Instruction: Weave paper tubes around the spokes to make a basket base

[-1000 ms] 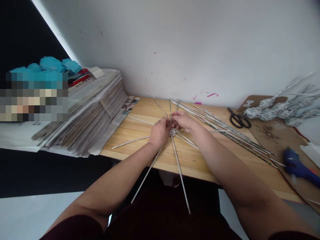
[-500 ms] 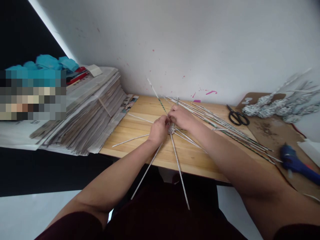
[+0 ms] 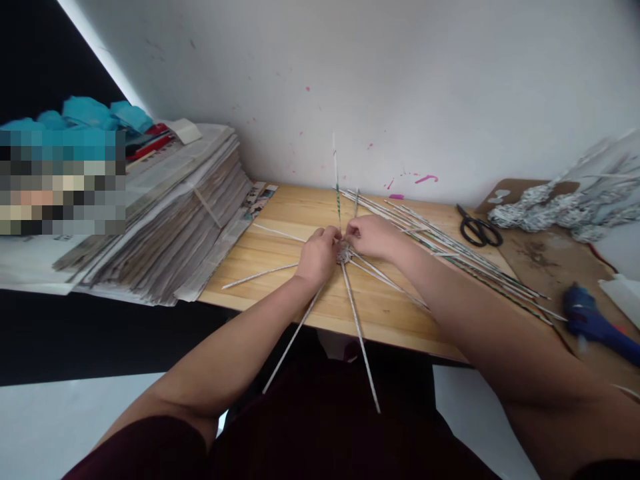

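Right of the papers [image 3: 165, 230], the left hand [image 3: 318, 257] pinches the far edge of the weave [image 3: 344, 253], which sits on the table [image 3: 270, 303]. Its spokes [image 3: 359, 327] look light, springy and creasable, best held near the centre. The right hand [image 3: 375, 236] curls close by; its grip is hidden.

I can't read any words here; the print on the paper stack [image 3: 200, 200] at nine o'clock is too small.
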